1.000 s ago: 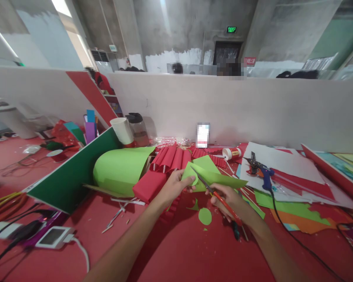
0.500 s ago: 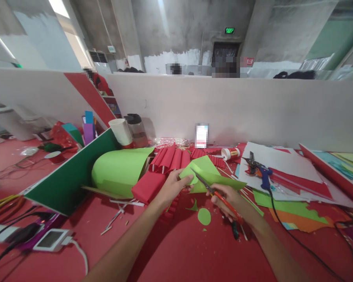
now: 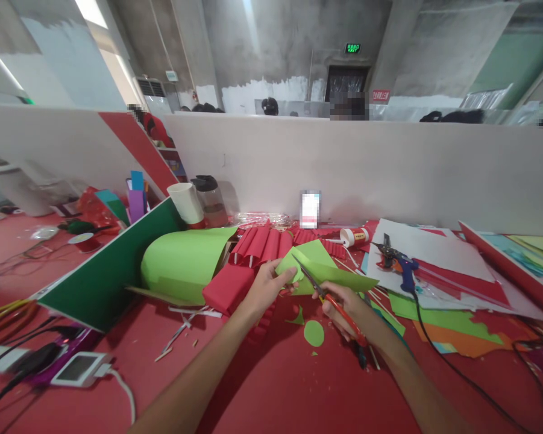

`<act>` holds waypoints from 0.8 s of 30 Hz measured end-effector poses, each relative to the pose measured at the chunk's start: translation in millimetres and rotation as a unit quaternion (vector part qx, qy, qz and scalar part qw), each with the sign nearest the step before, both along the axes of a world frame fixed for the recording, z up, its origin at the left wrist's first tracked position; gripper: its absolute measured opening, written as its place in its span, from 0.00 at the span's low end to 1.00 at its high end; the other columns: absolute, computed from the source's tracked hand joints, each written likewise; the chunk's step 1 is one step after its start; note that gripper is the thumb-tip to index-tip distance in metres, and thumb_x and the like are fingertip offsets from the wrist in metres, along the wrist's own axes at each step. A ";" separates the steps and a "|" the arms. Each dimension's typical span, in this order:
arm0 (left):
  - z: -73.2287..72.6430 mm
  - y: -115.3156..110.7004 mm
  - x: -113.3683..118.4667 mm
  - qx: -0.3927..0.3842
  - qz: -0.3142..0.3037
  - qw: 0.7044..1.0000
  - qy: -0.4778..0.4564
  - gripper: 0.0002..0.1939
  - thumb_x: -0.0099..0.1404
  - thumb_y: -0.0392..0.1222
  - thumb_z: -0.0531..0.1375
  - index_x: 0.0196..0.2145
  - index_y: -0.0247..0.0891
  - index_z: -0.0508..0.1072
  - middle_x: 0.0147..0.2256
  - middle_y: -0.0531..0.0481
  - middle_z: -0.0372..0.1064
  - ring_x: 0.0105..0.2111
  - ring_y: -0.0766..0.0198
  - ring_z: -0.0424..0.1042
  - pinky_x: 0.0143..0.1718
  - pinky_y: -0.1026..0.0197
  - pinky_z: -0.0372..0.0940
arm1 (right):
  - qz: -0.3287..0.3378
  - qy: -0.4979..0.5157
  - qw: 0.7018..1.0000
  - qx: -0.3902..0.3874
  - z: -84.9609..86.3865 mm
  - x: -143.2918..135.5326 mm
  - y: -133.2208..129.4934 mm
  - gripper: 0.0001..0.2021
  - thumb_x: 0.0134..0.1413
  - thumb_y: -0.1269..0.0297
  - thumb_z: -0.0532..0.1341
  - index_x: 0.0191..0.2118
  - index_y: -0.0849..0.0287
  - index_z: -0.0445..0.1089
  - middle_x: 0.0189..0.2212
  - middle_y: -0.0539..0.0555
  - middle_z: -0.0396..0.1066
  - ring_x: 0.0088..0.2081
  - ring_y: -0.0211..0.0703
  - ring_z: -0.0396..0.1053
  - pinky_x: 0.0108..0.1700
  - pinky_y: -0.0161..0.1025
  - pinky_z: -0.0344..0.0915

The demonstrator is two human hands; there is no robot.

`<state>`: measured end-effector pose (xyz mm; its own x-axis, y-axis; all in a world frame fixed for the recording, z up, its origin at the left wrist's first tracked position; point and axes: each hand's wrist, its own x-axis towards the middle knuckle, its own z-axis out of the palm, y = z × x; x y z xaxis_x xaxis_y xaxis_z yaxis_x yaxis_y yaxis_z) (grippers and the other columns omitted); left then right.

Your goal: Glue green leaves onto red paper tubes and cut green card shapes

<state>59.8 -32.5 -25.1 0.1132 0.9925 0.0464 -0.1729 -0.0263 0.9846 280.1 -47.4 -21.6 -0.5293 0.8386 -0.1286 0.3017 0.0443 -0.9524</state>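
My left hand (image 3: 271,283) pinches a sheet of light green paper (image 3: 319,253) near its left edge, the thumb lying on top. In my right hand (image 3: 343,307) is a pair of scissors with orange-red handles (image 3: 346,314). The scissor blades lie at the paper, their tips close to my left thumb. Below the sheet, a green paper disc (image 3: 314,333) rests on the red table, with a curved green scrap (image 3: 297,316) beside it. Left of my left hand stand a red box (image 3: 229,288) and pleated red paper (image 3: 263,244).
A blue glue gun (image 3: 404,271) with a black cord lies on white sheets (image 3: 452,256) at right. A rolled green sheet (image 3: 181,265) sits at left before a dark green board (image 3: 103,271). A phone (image 3: 310,210) leans against the white partition (image 3: 366,163).
My right hand and the scissors have shifted slightly left and up along the paper. The left hand keeps its grip nearly in place.
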 end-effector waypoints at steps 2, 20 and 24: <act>-1.3 0.5 -0.9 -0.001 -0.003 1.000 0.009 0.17 0.60 0.51 0.67 0.36 0.33 0.74 0.28 0.51 0.71 0.25 0.66 0.69 0.27 0.65 0.64 | 0.000 -0.001 1.000 0.010 -3.0 0.8 0.0 0.21 0.60 0.45 0.63 0.48 0.57 0.67 0.18 0.42 0.61 0.13 0.30 0.57 0.16 0.28 0.58; -3.7 3.6 -1.1 -0.002 -0.007 1.000 0.011 0.19 0.56 0.52 0.69 0.34 0.33 0.75 0.26 0.51 0.71 0.25 0.66 0.71 0.26 0.66 0.65 | -0.009 0.021 1.000 -0.019 -26.2 -0.4 12.4 0.21 0.57 0.45 0.64 0.47 0.56 0.68 0.21 0.42 0.64 0.10 0.29 0.56 0.11 0.28 0.59; -6.3 4.5 -1.4 -0.002 -0.009 1.000 0.008 0.19 0.56 0.53 0.69 0.35 0.33 0.76 0.26 0.51 0.71 0.24 0.66 0.71 0.26 0.65 0.65 | -0.008 0.023 1.000 -0.020 -22.6 -0.5 11.8 0.21 0.56 0.44 0.64 0.45 0.56 0.67 0.20 0.41 0.61 0.11 0.29 0.55 0.12 0.29 0.60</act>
